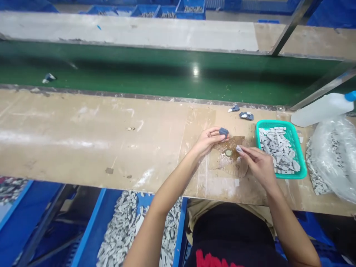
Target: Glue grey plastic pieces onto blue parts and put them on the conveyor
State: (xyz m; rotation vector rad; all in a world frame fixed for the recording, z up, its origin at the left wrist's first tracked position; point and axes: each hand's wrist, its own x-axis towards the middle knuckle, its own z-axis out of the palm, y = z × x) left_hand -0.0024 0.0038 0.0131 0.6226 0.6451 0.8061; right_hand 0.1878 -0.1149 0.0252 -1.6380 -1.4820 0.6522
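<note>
My left hand [208,140] is closed on a small dark blue-grey piece [223,132], held between thumb and fingers above the cardboard. Between the thumb and fingertips of my right hand [258,161] is a small light grey piece [239,148]. The two hands are apart, with a worn brown cardboard patch [237,142] and a small round spot of pale liquid [228,152] below them. Beyond the hands lie two dark blue and white pieces, one small [234,108] and one larger [246,115]. Just right of my right hand stands a green basket [303,165] of light grey pieces [278,148].
A white bottle [319,109] with a blue cap lies at the right, beside a clear plastic bag [333,155] of grey parts. A green belt [139,70] runs behind the bench, carrying a blue and white piece [49,78]. Blue bins [91,226] of grey parts sit below.
</note>
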